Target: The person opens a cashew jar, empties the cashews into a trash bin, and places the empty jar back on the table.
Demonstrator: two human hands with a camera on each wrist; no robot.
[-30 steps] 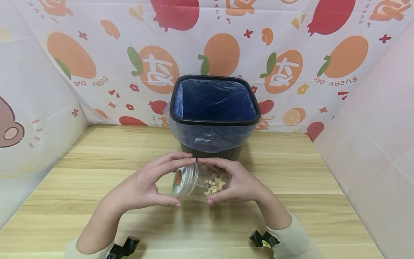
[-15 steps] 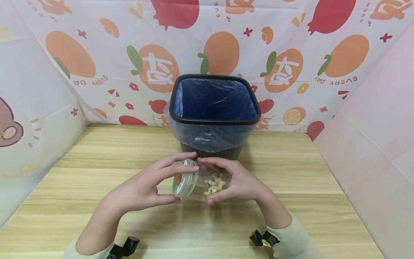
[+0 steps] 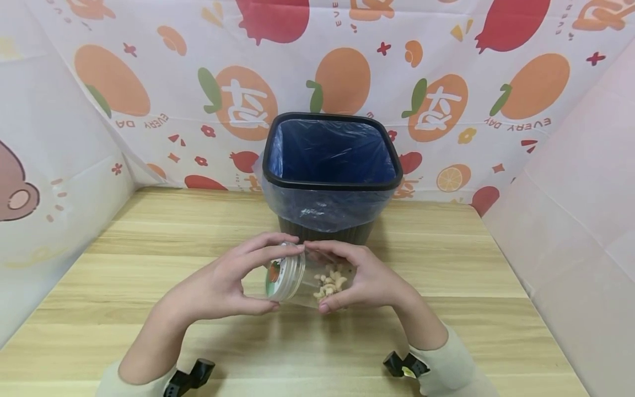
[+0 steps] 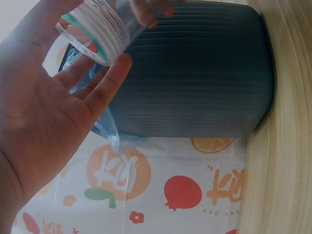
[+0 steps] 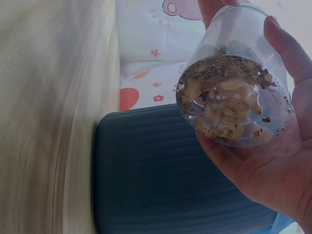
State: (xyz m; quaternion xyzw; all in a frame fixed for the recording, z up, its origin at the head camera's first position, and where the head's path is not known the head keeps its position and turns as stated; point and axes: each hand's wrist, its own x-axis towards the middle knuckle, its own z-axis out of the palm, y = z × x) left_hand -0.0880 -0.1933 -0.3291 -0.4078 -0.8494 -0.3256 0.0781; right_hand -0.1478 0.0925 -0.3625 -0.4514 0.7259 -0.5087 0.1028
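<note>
A clear plastic jar [image 3: 310, 275] with cashew nuts [image 3: 331, 283] in its base end lies tilted on its side between both hands, held over the table. Its round lid [image 3: 288, 275], with a green, white and orange label, faces left. My left hand [image 3: 218, 289] spans this lid, fingertips at the upper edge and thumb at the lower. Around the base end, my right hand [image 3: 369, 280] grips the jar. In the right wrist view, dark crumbs lie with the nuts [image 5: 229, 105] against the jar's bottom. The left wrist view shows the lid [image 4: 92, 36] still on the jar's mouth.
Just behind the hands stands a dark ribbed bin [image 3: 332, 185] with a black rim and a bluish plastic liner [image 3: 322, 209] folded over it. The wood-grain table [image 3: 173, 242] meets fruit-printed cloth [image 3: 342, 82] at the back and cloth walls on both sides.
The left fingers moved down along the lid and then back up to its upper edge, with the thumb shifting slightly. The right hand and the jar stay nearly in place.
</note>
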